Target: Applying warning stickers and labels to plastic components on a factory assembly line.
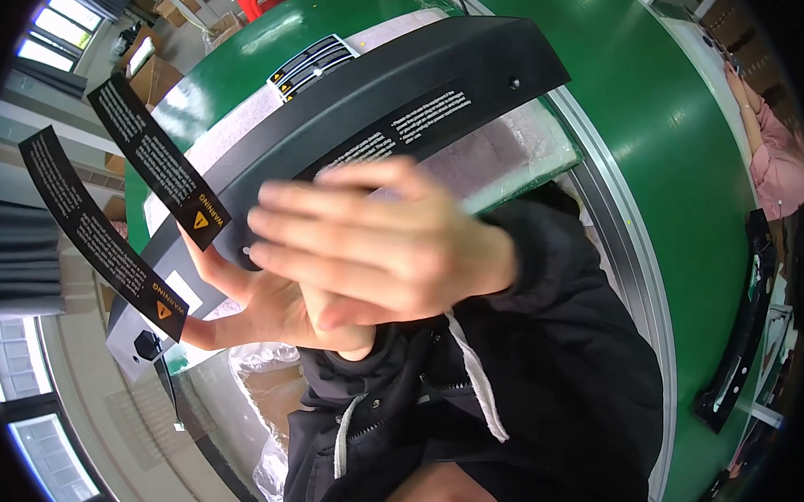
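My left hand (pixel 265 310) is held low at the left with its thumb and a finger spread apart. Two curved black sticker strips with pale print and yellow triangles cling to these fingertips: an upper strip (pixel 150 155) and a lower strip (pixel 93 229). My right hand (pixel 385 237) passes across in front of the left, fingers stretched out flat and blurred by motion, holding nothing visible. Behind it lies a long curved black housing (pixel 336 114). A similar printed sticker (pixel 430 115) lies on its face, partly hidden by my right hand.
A sheet of more stickers (pixel 311 68) lies beyond the housing. Foam padding (pixel 523 158) in clear wrap is beneath it on the green table (pixel 623 108). A metal rail (pixel 618 233) runs along the right. Another person in a pink sleeve (pixel 778 169) sits at far right, near another black curved part (pixel 744 329).
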Action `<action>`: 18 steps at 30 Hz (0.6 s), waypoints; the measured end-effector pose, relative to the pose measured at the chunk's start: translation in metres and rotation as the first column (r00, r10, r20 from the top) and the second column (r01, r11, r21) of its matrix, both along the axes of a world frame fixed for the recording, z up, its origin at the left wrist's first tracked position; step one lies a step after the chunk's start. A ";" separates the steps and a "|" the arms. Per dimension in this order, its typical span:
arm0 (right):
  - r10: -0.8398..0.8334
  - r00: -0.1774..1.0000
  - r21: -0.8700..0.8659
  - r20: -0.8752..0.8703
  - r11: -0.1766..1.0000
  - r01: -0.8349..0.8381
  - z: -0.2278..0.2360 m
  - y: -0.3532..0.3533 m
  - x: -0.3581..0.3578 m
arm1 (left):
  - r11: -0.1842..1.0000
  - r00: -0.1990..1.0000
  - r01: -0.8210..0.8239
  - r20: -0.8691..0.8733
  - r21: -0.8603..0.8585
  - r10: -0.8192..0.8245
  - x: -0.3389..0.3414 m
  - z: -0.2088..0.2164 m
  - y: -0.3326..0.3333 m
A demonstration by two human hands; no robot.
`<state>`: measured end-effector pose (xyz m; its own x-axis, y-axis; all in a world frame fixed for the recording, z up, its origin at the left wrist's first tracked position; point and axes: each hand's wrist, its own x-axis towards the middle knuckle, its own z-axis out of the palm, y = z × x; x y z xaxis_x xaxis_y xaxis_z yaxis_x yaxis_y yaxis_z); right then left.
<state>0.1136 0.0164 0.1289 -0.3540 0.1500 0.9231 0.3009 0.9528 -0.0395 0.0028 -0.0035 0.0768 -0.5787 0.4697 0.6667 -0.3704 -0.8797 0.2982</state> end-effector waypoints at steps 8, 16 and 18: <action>-0.327 0.941 0.078 0.090 0.944 0.321 -0.028 0.018 0.034 | 0.801 0.839 -0.534 -0.286 -0.270 0.463 0.023 0.038 -0.005; -0.581 0.768 -0.025 -0.267 0.801 0.598 -0.035 0.049 0.087 | 0.754 0.793 -0.598 -0.340 -0.274 0.505 0.031 0.040 -0.005; -0.448 0.820 -0.004 -0.357 0.878 0.478 -0.028 0.039 0.067 | 0.729 0.770 -0.627 -0.361 -0.276 0.526 0.032 0.040 -0.002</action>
